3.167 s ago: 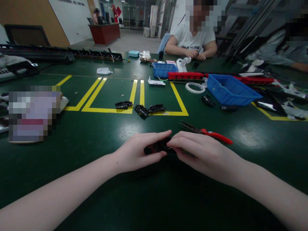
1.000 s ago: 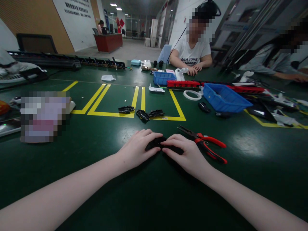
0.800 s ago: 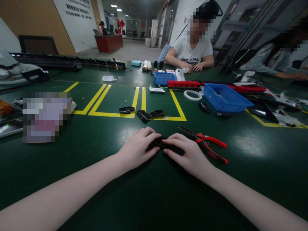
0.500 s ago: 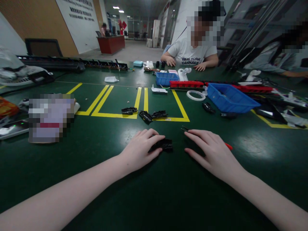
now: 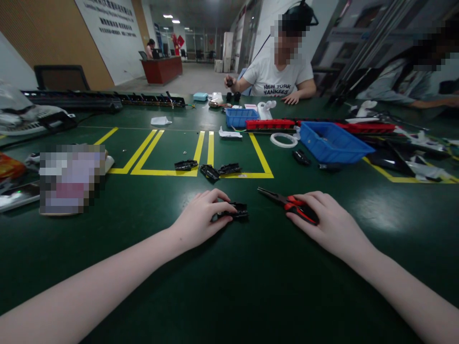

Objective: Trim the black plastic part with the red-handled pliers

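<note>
The table [image 5: 229,286] bears black parts [image 5: 210,172] and blue bins [image 5: 332,150]

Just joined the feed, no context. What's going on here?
Someone sits at a green table working bare-handed. Their left grip holds a black part by its left end, and their right grip is on the handles of red-and-black pliers. The plier tips are apart from that part. Three similar dark pieces lie farther back, by the yellow tape. Across the table, a co-worker holds up something small and dark, too small to identify.
</note>
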{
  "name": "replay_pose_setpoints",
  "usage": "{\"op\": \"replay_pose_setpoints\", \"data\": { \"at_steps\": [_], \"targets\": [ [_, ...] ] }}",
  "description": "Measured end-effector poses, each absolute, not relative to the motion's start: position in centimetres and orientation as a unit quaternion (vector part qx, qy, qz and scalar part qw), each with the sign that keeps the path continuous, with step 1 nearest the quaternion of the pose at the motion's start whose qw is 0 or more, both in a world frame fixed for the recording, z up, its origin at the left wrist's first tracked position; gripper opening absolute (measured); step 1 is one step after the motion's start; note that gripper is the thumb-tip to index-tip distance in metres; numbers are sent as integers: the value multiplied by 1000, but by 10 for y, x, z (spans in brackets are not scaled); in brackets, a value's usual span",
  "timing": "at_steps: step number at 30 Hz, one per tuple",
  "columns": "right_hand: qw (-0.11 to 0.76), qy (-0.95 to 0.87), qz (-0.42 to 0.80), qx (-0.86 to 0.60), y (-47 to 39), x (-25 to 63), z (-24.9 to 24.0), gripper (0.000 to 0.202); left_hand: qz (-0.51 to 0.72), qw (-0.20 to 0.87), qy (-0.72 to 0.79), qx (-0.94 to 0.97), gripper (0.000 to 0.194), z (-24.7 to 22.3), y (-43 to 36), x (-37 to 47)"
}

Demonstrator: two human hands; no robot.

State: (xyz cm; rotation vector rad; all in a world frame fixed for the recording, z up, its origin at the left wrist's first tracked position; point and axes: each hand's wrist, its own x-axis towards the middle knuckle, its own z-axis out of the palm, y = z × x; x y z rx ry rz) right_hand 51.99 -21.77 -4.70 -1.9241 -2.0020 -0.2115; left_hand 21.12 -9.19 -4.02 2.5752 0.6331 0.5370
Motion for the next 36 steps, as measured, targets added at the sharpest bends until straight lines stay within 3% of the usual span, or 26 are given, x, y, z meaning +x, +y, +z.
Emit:
{"op": "replay_pose_setpoints", "data": {
  "at_steps": [7, 36],
  "targets": [
    [249, -758, -43, -602, -235, 495, -36, 40, 189, 221, 221, 931, 20, -41, -90, 212],
    [209, -804, -64, -554, -234, 477, -34, 35, 191, 243, 198, 930, 21, -44, -88, 213]
  ]
}}
